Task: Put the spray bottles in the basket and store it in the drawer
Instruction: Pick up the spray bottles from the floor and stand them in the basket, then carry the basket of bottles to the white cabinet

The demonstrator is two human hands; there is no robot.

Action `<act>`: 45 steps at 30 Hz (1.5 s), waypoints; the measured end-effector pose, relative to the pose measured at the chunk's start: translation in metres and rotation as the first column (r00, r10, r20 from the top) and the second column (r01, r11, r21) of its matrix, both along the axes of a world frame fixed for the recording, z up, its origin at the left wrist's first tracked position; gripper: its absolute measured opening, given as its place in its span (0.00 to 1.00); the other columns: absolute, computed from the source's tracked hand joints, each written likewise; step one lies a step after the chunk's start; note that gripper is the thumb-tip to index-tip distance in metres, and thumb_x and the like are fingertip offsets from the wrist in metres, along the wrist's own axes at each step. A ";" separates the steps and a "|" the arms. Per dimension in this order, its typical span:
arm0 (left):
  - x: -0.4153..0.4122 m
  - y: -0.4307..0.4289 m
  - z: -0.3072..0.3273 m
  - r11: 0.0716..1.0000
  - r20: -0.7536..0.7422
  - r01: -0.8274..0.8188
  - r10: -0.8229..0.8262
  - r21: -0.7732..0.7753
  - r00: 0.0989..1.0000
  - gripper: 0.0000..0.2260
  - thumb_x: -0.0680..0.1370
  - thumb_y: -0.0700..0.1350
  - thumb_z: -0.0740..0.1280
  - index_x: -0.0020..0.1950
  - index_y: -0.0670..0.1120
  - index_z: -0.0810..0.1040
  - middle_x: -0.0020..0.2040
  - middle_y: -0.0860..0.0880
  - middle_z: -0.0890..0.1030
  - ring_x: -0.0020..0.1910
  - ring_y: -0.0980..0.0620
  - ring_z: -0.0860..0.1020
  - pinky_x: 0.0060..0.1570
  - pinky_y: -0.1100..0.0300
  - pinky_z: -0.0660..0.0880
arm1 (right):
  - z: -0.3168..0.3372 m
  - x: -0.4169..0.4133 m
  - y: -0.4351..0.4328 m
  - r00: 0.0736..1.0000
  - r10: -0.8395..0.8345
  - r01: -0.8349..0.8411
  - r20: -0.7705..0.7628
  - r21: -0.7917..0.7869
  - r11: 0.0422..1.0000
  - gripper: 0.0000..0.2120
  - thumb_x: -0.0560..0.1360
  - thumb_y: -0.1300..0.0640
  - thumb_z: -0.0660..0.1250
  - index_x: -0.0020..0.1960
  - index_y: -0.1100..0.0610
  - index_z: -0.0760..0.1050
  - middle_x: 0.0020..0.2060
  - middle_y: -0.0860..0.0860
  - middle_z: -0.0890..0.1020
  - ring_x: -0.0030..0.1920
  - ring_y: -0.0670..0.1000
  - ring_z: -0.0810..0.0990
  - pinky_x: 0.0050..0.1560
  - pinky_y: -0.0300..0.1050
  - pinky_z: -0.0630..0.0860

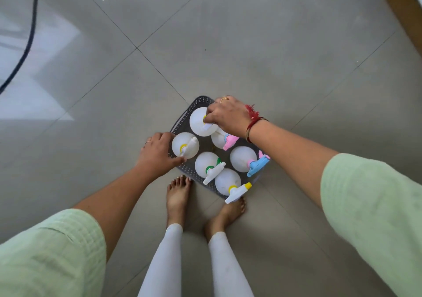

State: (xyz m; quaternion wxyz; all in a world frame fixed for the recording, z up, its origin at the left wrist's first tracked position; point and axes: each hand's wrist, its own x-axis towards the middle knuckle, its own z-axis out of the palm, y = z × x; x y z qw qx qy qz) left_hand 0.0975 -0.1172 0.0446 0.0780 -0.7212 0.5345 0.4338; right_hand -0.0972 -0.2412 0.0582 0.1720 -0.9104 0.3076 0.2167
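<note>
A dark perforated basket (182,120) is seen on the grey tiled floor (251,45), just ahead of two bare feet (178,196). Six white spray bottles (242,157) are stood upright inside it, packed close together. The bottle at the basket's 12 o'clock corner (199,122) is gripped at its neck by the right hand (226,116), whose fingers are closed around the trigger head, so that head is mostly hidden. The bottle at 9 o'clock, with a yellow collar (185,144), is touched by the left hand (157,152), whose fingers are curled loosely against the bottle's side and the basket rim; whether the rim is actually gripped cannot be told. Pink (230,141), blue (258,165), green-collared (213,170) and yellow-tipped (237,191) trigger heads are seen on the remaining four, the last one overhanging the rim at 5 o'clock above a foot.

The basket's 3 o'clock wall is covered by the right wrist and the blue head. Open floor is left all around from 9 through 12 to 3 o'clock. A dark cable (29,41) is laid along the floor at far 10 o'clock, and a wooden edge (404,15) is cut off at 1 o'clock. No drawer is visible.
</note>
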 end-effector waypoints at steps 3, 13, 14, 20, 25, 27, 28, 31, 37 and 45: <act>0.003 -0.005 -0.003 0.999 0.006 0.033 -0.033 0.022 0.999 0.30 0.67 0.55 0.74 0.65 0.49 0.68 0.65 0.44 0.70 0.65 0.42 0.68 0.61 0.48 0.68 | -0.013 0.002 0.004 0.999 -0.032 0.032 0.014 -0.004 0.999 0.19 0.76 0.66 0.57 0.59 0.49 0.77 0.57 0.50 0.78 0.59 0.56 0.73 0.57 0.48 0.67; -0.003 -0.022 -0.013 0.998 0.008 0.032 -0.032 0.053 0.999 0.32 0.68 0.54 0.74 0.68 0.49 0.67 0.66 0.44 0.69 0.68 0.42 0.66 0.63 0.48 0.67 | -0.039 0.005 0.007 0.999 -0.044 0.044 0.011 -0.008 0.999 0.20 0.75 0.67 0.58 0.59 0.49 0.77 0.57 0.50 0.79 0.60 0.57 0.73 0.62 0.49 0.66; -0.003 -0.024 -0.013 0.998 0.011 0.038 -0.039 0.055 0.999 0.32 0.68 0.54 0.74 0.68 0.49 0.66 0.67 0.45 0.69 0.68 0.42 0.65 0.63 0.48 0.66 | -0.041 0.006 0.007 0.999 -0.038 0.038 0.003 -0.011 0.999 0.20 0.75 0.67 0.58 0.59 0.49 0.77 0.57 0.50 0.79 0.61 0.57 0.73 0.62 0.49 0.66; 0.002 -0.029 -0.006 0.992 0.014 0.081 -0.083 0.092 0.996 0.34 0.68 0.53 0.74 0.70 0.50 0.64 0.68 0.44 0.67 0.69 0.42 0.64 0.64 0.47 0.66 | -0.022 0.007 0.012 0.988 -0.151 0.150 0.034 0.018 0.989 0.22 0.74 0.64 0.62 0.67 0.49 0.70 0.68 0.52 0.71 0.69 0.56 0.66 0.74 0.57 0.52; 0.014 -0.035 0.001 0.993 0.006 0.088 -0.089 0.074 0.996 0.29 0.71 0.47 0.69 0.70 0.48 0.65 0.69 0.42 0.67 0.70 0.41 0.64 0.67 0.46 0.64 | 0.023 -0.064 0.034 0.532 -0.722 0.766 0.443 0.111 0.633 0.27 0.68 0.51 0.71 0.66 0.54 0.72 0.64 0.55 0.75 0.65 0.55 0.72 0.68 0.51 0.64; 0.014 -0.043 -0.004 0.995 0.045 0.066 -0.069 0.074 0.997 0.26 0.73 0.46 0.66 0.71 0.46 0.65 0.69 0.40 0.67 0.70 0.39 0.63 0.68 0.45 0.64 | 0.027 -0.108 0.058 0.209 -0.797 0.928 0.566 0.141 0.344 0.20 0.71 0.55 0.69 0.61 0.59 0.74 0.57 0.56 0.78 0.58 0.57 0.75 0.61 0.49 0.69; 0.012 -0.047 -0.007 0.996 0.064 0.043 -0.048 0.073 0.997 0.26 0.74 0.46 0.65 0.71 0.45 0.65 0.69 0.40 0.66 0.70 0.38 0.63 0.68 0.44 0.63 | 0.024 -0.128 0.072 0.076 -0.823 0.970 0.563 0.150 0.193 0.18 0.72 0.57 0.68 0.60 0.59 0.75 0.55 0.57 0.77 0.54 0.58 0.76 0.59 0.50 0.71; 0.005 -0.052 -0.021 0.999 0.076 -0.009 0.005 0.053 0.997 0.25 0.75 0.46 0.64 0.71 0.44 0.64 0.69 0.38 0.67 0.70 0.37 0.63 0.68 0.44 0.63 | 0.000 -0.172 0.118 -0.181 -0.909 0.976 0.376 0.185 -0.118 0.15 0.73 0.62 0.67 0.60 0.60 0.75 0.54 0.61 0.77 0.46 0.54 0.75 0.57 0.52 0.75; -0.015 -0.050 -0.065 0.990 0.106 -0.019 0.005 0.139 0.994 0.28 0.75 0.45 0.65 0.73 0.42 0.60 0.70 0.37 0.65 0.70 0.37 0.64 0.68 0.43 0.63 | -0.076 -0.183 0.185 -0.374 -0.867 0.835 -0.330 0.288 -0.469 0.25 0.72 0.56 0.71 0.67 0.60 0.69 0.60 0.61 0.76 0.52 0.53 0.74 0.55 0.45 0.70; -0.003 -0.067 -0.118 0.972 0.147 -0.135 0.108 0.191 0.983 0.21 0.76 0.45 0.64 0.67 0.42 0.67 0.63 0.36 0.76 0.62 0.35 0.73 0.62 0.46 0.71 | -0.149 -0.139 0.217 -0.612 -0.589 0.423 -0.528 0.411 -0.808 0.19 0.74 0.63 0.68 0.64 0.62 0.69 0.47 0.55 0.80 0.38 0.48 0.78 0.28 0.34 0.74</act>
